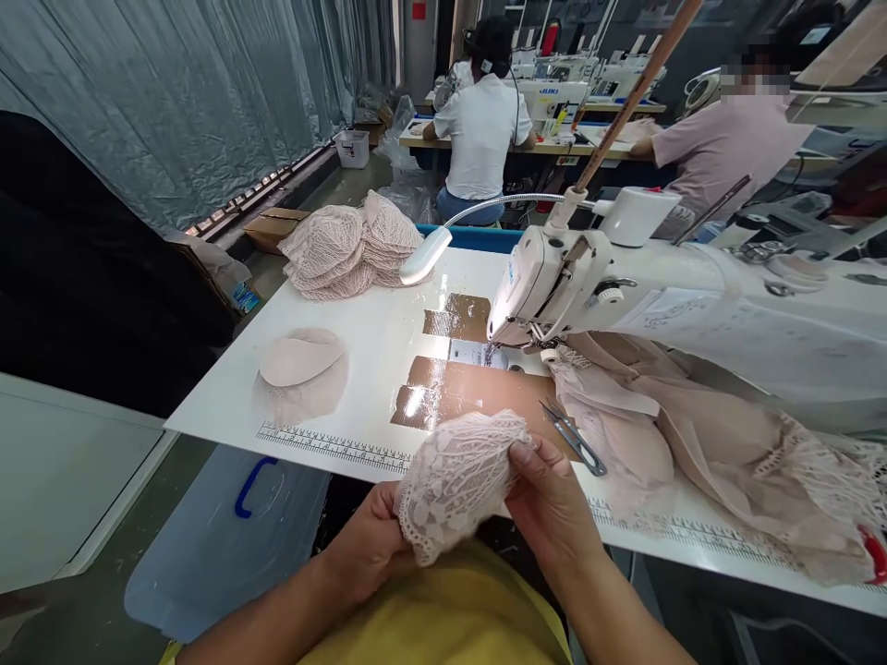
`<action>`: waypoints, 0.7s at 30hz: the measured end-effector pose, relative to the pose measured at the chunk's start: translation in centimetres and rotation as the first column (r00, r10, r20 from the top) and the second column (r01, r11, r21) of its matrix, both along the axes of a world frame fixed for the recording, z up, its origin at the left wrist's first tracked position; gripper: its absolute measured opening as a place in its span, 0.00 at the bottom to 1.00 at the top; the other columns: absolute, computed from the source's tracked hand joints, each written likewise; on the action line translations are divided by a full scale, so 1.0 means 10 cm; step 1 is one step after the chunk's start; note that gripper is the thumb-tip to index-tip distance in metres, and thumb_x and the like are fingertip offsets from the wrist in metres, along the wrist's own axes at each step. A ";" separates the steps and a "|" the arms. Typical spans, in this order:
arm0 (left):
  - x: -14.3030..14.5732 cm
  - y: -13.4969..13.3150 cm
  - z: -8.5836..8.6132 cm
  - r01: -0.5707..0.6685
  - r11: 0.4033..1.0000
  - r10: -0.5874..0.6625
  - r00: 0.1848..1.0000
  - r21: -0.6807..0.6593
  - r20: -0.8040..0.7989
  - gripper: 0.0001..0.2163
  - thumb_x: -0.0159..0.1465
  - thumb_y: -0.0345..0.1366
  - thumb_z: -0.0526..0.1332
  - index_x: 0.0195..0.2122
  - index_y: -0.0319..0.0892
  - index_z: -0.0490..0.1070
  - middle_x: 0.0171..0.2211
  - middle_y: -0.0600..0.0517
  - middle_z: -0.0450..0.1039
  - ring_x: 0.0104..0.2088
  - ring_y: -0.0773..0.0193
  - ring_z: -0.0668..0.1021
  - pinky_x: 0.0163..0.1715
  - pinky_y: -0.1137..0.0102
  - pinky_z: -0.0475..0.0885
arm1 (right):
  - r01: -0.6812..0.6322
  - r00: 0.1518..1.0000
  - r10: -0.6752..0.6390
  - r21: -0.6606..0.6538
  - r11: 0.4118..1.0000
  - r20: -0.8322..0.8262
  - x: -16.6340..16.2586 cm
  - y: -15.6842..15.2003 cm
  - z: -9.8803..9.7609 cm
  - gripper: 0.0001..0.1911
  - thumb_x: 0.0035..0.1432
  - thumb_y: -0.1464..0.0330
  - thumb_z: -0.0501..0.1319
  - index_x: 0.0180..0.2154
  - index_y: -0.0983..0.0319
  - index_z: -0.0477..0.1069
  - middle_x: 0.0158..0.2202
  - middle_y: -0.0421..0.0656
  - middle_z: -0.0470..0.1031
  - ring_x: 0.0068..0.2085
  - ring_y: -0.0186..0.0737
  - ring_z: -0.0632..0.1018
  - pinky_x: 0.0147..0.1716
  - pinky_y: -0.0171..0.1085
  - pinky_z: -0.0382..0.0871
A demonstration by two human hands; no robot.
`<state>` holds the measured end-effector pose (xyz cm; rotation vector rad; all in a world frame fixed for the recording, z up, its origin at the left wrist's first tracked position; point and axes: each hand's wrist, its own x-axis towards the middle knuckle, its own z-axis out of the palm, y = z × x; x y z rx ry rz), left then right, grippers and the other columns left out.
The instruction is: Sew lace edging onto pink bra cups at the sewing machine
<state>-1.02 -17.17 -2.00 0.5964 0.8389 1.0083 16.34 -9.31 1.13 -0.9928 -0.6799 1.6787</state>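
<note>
Both hands hold one pale pink lace cup piece [454,476] just in front of the white sewing table's near edge [228,429]. My left hand [370,545] grips its lower left side from below. My right hand [547,499] pinches its right edge, thumb on top. A small thread snip [572,436] lies on the table just beyond my right hand. The white sewing machine's head [537,286] and needle area sit further back, lit by a gooseneck lamp [424,255].
A pile of lace cups [346,245] sits at the table's far left, and a smooth foam cup [299,362] on lace nearer left. Beige lace fabric [727,453] is heaped at right under the machine arm. Two people work at machines behind. A blue-handled plastic bin [222,536] stands below left.
</note>
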 end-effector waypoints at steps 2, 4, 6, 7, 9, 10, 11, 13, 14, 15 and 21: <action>-0.20 0.00 0.01 0.104 0.980 -0.080 0.986 0.167 -0.148 0.11 0.56 0.28 0.63 0.17 0.36 0.71 0.18 0.52 0.69 0.22 0.70 0.69 0.27 0.73 0.65 | 0.014 1.000 -0.015 0.045 0.999 0.018 0.09 0.05 0.01 0.15 0.37 0.61 0.75 0.23 0.60 0.72 0.23 0.39 0.76 0.24 0.36 0.74 0.27 0.36 0.71; -0.40 0.03 0.10 0.142 0.924 -0.025 0.949 0.355 -0.315 0.10 0.58 0.26 0.61 0.19 0.38 0.70 0.22 0.52 0.69 0.24 0.69 0.70 0.28 0.73 0.65 | -0.086 0.994 0.078 0.090 0.992 0.081 0.15 0.05 0.04 0.13 0.41 0.61 0.73 0.23 0.59 0.72 0.22 0.38 0.75 0.23 0.35 0.73 0.24 0.34 0.69; -0.53 0.08 0.25 0.096 0.868 0.137 0.897 0.487 -0.420 0.04 0.58 0.28 0.61 0.34 0.41 0.74 0.37 0.48 0.73 0.38 0.63 0.73 0.39 0.70 0.68 | -0.330 0.930 0.295 0.143 0.933 0.220 0.16 0.01 0.09 0.10 0.46 0.63 0.71 0.24 0.60 0.73 0.22 0.37 0.75 0.23 0.34 0.73 0.24 0.32 0.68; -0.56 0.12 0.33 0.118 0.847 0.174 0.860 0.518 -0.480 0.13 0.57 0.30 0.64 0.44 0.44 0.72 0.47 0.47 0.70 0.46 0.59 0.71 0.47 0.67 0.66 | -0.467 0.860 0.400 0.170 0.868 0.317 0.13 -0.02 0.12 0.09 0.48 0.64 0.70 0.25 0.60 0.73 0.23 0.37 0.75 0.24 0.34 0.73 0.25 0.32 0.67; -0.54 0.19 0.45 0.252 0.837 0.113 0.789 0.486 -0.604 0.30 0.52 0.33 0.69 0.56 0.48 0.64 0.55 0.46 0.64 0.54 0.53 0.67 0.54 0.63 0.62 | -0.672 0.695 0.495 0.226 0.705 0.522 0.06 -0.08 0.17 0.04 0.53 0.68 0.67 0.28 0.60 0.74 0.26 0.37 0.75 0.27 0.33 0.73 0.27 0.31 0.67; -0.50 0.23 0.48 0.333 0.840 0.032 0.757 0.428 -0.653 0.33 0.50 0.34 0.71 0.58 0.48 0.62 0.54 0.47 0.65 0.53 0.53 0.68 0.53 0.63 0.63 | -0.724 0.636 0.477 0.255 0.641 0.607 0.02 -0.11 0.18 0.02 0.55 0.69 0.64 0.29 0.60 0.74 0.27 0.37 0.75 0.27 0.33 0.73 0.28 0.31 0.67; -0.45 0.26 0.49 0.399 0.842 -0.055 0.734 0.364 -0.677 0.31 0.50 0.34 0.71 0.56 0.47 0.64 0.49 0.48 0.68 0.49 0.55 0.70 0.49 0.66 0.65 | -0.746 0.605 0.426 0.292 0.598 0.673 -0.01 -0.12 0.19 0.02 0.56 0.71 0.63 0.30 0.59 0.73 0.28 0.37 0.75 0.29 0.33 0.74 0.29 0.31 0.67; -0.36 0.30 0.45 0.449 0.850 -0.180 0.740 0.276 -0.648 0.18 0.54 0.34 0.67 0.46 0.43 0.70 0.37 0.52 0.70 0.37 0.62 0.72 0.37 0.71 0.67 | -0.724 0.611 0.262 0.392 0.568 0.747 -0.06 -0.13 0.17 0.05 0.57 0.73 0.61 0.32 0.59 0.74 0.32 0.38 0.77 0.32 0.34 0.76 0.33 0.31 0.68; -0.32 0.31 0.41 0.438 0.860 -0.203 0.764 0.262 -0.612 0.12 0.56 0.34 0.65 0.41 0.41 0.70 0.33 0.54 0.68 0.32 0.66 0.70 0.32 0.73 0.65 | -0.691 0.629 0.169 0.447 0.568 0.758 -0.07 -0.12 0.16 0.05 0.57 0.74 0.61 0.32 0.58 0.74 0.34 0.39 0.77 0.35 0.35 0.76 0.35 0.32 0.68; -0.30 0.32 0.37 0.420 0.870 -0.211 0.790 0.259 -0.575 0.08 0.57 0.35 0.64 0.37 0.39 0.70 0.30 0.55 0.65 0.30 0.68 0.67 0.29 0.74 0.63 | -0.655 0.645 0.086 0.492 0.574 0.759 -0.07 -0.11 0.14 0.05 0.56 0.74 0.61 0.32 0.58 0.74 0.36 0.40 0.77 0.36 0.36 0.77 0.35 0.33 0.68; -0.29 0.32 0.28 0.355 0.893 -0.185 0.851 0.277 -0.492 0.10 0.58 0.39 0.64 0.32 0.37 0.68 0.28 0.55 0.60 0.28 0.70 0.63 0.27 0.75 0.59 | -0.554 0.676 0.038 0.474 0.685 0.736 -0.07 -0.06 0.10 0.06 0.57 0.70 0.62 0.28 0.59 0.73 0.31 0.40 0.77 0.34 0.37 0.77 0.33 0.33 0.69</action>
